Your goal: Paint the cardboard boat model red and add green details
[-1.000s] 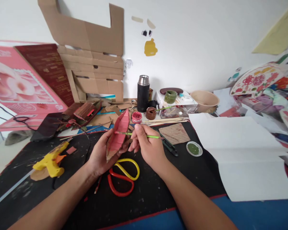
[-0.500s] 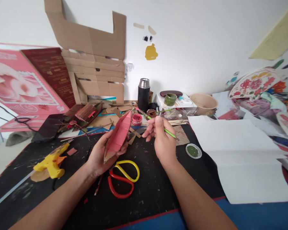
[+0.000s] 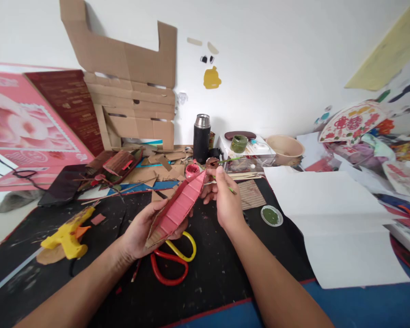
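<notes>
My left hand (image 3: pixel 136 232) is closed around a small cardboard boat (image 3: pixel 180 207) painted pink inside, with a bare brown patch at its near end. The boat tilts with its pointed far end up and to the right. My right hand (image 3: pixel 228 207) pinches a paintbrush (image 3: pixel 232 191) with a green handle, close beside that far end. The brush's bristles are hidden. Behind the boat's tip stands an open jar of pink-red paint (image 3: pixel 192 171). Scissors (image 3: pixel 169 269) with red and yellow handles lie below the left hand.
A yellow glue gun (image 3: pixel 68 232) lies at left. On the right are a lid with green paint (image 3: pixel 271 216), corrugated cardboard (image 3: pixel 252 195) and white paper (image 3: pixel 335 218). Behind stand a black thermos (image 3: pixel 201 141), a brown paint jar (image 3: pixel 212 162), a green jar (image 3: pixel 239 144) and a beige bowl (image 3: pixel 285 148).
The boat has tipped over to the right, showing more of its pink inside. My right hand has brought the paintbrush down to the boat's far end. The view has shifted slightly.
</notes>
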`<state>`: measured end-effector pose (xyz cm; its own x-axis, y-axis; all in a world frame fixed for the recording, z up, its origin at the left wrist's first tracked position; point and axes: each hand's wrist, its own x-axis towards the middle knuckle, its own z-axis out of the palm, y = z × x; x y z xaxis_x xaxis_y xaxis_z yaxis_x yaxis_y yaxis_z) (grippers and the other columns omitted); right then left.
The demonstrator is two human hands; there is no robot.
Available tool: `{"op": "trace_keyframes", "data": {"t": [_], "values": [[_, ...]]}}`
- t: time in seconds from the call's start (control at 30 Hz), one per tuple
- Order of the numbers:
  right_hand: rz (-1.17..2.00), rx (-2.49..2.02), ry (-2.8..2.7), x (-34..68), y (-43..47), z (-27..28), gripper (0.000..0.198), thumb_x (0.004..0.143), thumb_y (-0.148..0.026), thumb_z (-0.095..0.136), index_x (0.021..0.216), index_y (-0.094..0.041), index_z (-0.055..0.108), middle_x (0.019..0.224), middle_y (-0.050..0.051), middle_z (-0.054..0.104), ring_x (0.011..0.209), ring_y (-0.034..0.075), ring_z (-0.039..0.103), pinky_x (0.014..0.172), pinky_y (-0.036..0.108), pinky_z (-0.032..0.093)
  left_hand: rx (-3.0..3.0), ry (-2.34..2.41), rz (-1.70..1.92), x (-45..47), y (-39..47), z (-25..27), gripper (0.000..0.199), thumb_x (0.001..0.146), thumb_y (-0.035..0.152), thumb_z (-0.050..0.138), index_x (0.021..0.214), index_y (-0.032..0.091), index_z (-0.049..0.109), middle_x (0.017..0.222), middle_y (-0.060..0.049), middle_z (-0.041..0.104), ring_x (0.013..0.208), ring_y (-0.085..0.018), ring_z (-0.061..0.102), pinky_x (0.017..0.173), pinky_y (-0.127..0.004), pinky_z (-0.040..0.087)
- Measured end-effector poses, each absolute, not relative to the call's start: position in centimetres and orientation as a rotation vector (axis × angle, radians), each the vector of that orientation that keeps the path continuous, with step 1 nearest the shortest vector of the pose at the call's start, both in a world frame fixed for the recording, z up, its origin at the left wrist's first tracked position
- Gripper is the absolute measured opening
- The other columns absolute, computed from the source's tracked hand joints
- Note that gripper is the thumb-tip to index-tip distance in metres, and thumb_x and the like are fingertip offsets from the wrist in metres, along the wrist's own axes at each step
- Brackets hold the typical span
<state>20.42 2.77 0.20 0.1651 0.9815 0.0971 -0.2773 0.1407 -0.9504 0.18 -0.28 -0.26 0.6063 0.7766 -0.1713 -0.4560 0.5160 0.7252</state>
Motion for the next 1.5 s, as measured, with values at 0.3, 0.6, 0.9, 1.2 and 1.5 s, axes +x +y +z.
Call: {"op": "trace_keyframes", "data": {"t": [0.3, 0.6, 0.9, 1.2, 1.5], "values": [[1.189, -0.965, -0.944, 20.4, 2.6, 0.6, 0.062, 0.091, -0.083, 0.068, 0.078, -0.023, 0.07, 0.048, -0.004, 0.057, 0.04, 0.013, 0.052, 0.038, 0.022, 0.037, 0.693, 0.553, 0.71, 0.1, -0.5, -0.1, 0.049, 0.088, 0.056, 0.083, 0.098, 0.008, 0.086, 0.067, -0.01, 0.069, 0.054, -0.015, 0.053, 0.05, -0.025, 0.036], [1.228, -0.954, -0.91, 20.3, 2.9, 0.4, 0.062, 0.089, -0.081, 0.074, 0.068, -0.023, 0.062, 0.047, -0.003, 0.056, 0.039, 0.012, 0.05, 0.035, 0.021, 0.035, 0.647, 0.519, 0.711, -0.3, -0.3, -0.4, 0.039, 0.092, 0.05, 0.081, 0.111, 0.015, 0.083, 0.071, -0.01, 0.072, 0.059, -0.017, 0.061, 0.043, -0.017, 0.041], [1.268, -0.975, -0.904, 20.3, 3.1, 0.2, 0.061, 0.086, -0.079, 0.076, 0.069, -0.022, 0.062, 0.047, -0.004, 0.057, 0.039, 0.011, 0.053, 0.034, 0.018, 0.037, 0.583, 0.567, 0.855, -0.6, 0.2, 0.2, 0.031, 0.101, 0.037, 0.07, 0.124, 0.016, 0.075, 0.088, -0.014, 0.079, 0.07, -0.024, 0.076, 0.047, -0.024, 0.058], [1.29, -0.978, -0.914, 20.2, 3.0, 0.1, 0.059, 0.085, -0.077, 0.078, 0.072, -0.021, 0.065, 0.047, -0.004, 0.058, 0.039, 0.011, 0.053, 0.035, 0.018, 0.036, 0.283, 0.86, 1.092, -0.1, 0.3, 1.6, 0.029, 0.109, 0.022, 0.047, 0.113, 0.018, 0.075, 0.103, -0.012, 0.084, 0.07, -0.027, 0.081, 0.046, -0.037, 0.067], [1.314, -0.971, -0.912, 20.0, 3.1, -0.3, 0.06, 0.082, -0.078, 0.081, 0.075, -0.02, 0.067, 0.061, -0.003, 0.064, 0.04, 0.009, 0.056, 0.032, 0.017, 0.036, 0.164, 0.788, 1.236, -0.6, 0.9, 0.8, 0.033, 0.109, 0.022, 0.047, 0.129, 0.019, 0.074, 0.095, -0.011, 0.086, 0.074, -0.03, 0.084, 0.054, -0.04, 0.072]]}}
